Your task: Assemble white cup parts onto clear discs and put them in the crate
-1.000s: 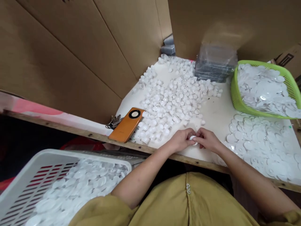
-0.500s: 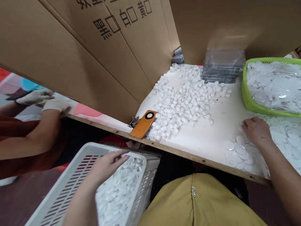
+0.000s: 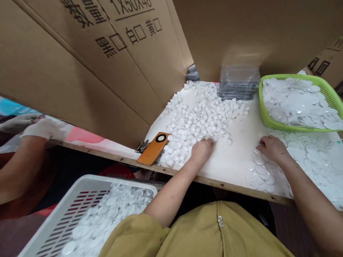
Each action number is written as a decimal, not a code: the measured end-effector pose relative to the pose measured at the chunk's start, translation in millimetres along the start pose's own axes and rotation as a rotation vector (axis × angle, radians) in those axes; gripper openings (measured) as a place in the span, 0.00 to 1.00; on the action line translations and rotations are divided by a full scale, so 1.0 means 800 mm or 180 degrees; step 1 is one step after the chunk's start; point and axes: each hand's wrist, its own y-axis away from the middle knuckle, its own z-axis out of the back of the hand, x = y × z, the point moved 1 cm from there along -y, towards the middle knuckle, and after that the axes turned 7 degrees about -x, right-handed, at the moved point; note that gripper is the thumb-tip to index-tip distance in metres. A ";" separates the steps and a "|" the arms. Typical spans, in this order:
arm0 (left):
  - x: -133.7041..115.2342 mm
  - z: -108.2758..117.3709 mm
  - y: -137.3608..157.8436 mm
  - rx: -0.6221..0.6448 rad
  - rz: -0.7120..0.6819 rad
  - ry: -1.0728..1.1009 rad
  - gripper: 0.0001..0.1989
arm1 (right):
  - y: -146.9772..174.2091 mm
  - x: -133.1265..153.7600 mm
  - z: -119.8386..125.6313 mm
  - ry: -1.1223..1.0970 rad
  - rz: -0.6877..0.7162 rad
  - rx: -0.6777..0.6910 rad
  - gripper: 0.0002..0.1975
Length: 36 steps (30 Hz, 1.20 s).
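My left hand [image 3: 203, 151] reaches to the near right edge of a heap of small white plastic caps [image 3: 198, 117] on the white tabletop. Its fingers are curled together at the caps, and their tips are partly hidden. Over on the right, my right hand [image 3: 273, 148] is in a pinch just above some thin clear round discs [image 3: 261, 173]. Whatever sits between its fingertips is too small to make out. More clear discs [image 3: 311, 157] spread out beyond that wrist.
A green basket [image 3: 264, 114] of clear discs stands back right, beside stacked clear plastic sheets [image 3: 238, 84]. An orange phone [image 3: 152, 150] lies by keys [image 3: 142, 146]. Below left is a white basket [image 3: 88, 178] of assembled-looking pieces. Cardboard [image 3: 120, 78] walls the table; a co-worker's gloved hands [image 3: 43, 128] show beyond.
My left hand has moved from above the white basket up to the cap heap, its fingers now curled. My right hand stays by the clear discs. The view has shifted slightly.
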 end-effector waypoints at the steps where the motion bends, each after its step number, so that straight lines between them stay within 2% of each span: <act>1: 0.000 -0.001 0.005 -0.0019 -0.0103 0.0027 0.15 | 0.000 0.001 0.001 -0.0026 -0.0020 0.0031 0.10; 5: -0.007 -0.012 0.028 -0.0218 -0.0705 0.0320 0.09 | -0.003 0.001 0.005 -0.0094 -0.0143 0.0140 0.12; 7: -0.009 -0.022 0.036 -0.0338 -0.0866 0.0560 0.09 | -0.006 0.000 0.004 -0.0133 -0.0126 0.0233 0.12; 10: -0.006 -0.035 0.043 -0.0440 -0.0930 0.1074 0.10 | -0.012 -0.001 0.002 -0.0164 -0.0073 0.0365 0.09; 14: 0.005 -0.044 0.048 -0.0300 -0.1024 0.1771 0.12 | -0.019 -0.003 -0.001 -0.0250 -0.0132 0.0563 0.12; 17: 0.009 -0.046 0.050 -0.0179 -0.0971 0.1929 0.13 | -0.019 -0.001 0.004 -0.0500 -0.0266 0.0717 0.12; 19: 0.010 -0.047 0.048 -0.0096 -0.0910 0.1934 0.13 | -0.015 0.005 0.013 -0.0768 -0.0313 0.0651 0.10; 23: 0.009 -0.049 0.040 0.0064 -0.0907 0.1870 0.12 | 0.002 0.048 0.030 -0.2195 -0.0454 0.0509 0.11; 25: 0.010 -0.049 0.037 0.0106 -0.0892 0.1874 0.12 | 0.013 0.085 0.029 -0.3017 -0.0564 0.0741 0.14; 27: 0.010 -0.048 0.036 0.0099 -0.0886 0.1901 0.11 | 0.023 0.123 0.019 -0.3490 -0.0674 0.1074 0.16; 31: 0.010 -0.048 0.036 0.0033 -0.0949 0.1940 0.08 | 0.031 0.173 -0.008 -0.3815 -0.0917 0.1354 0.17; 36: 0.011 -0.044 0.038 0.0031 -0.0963 0.1932 0.08 | 0.025 0.183 -0.015 -0.3391 -0.1017 0.1265 0.15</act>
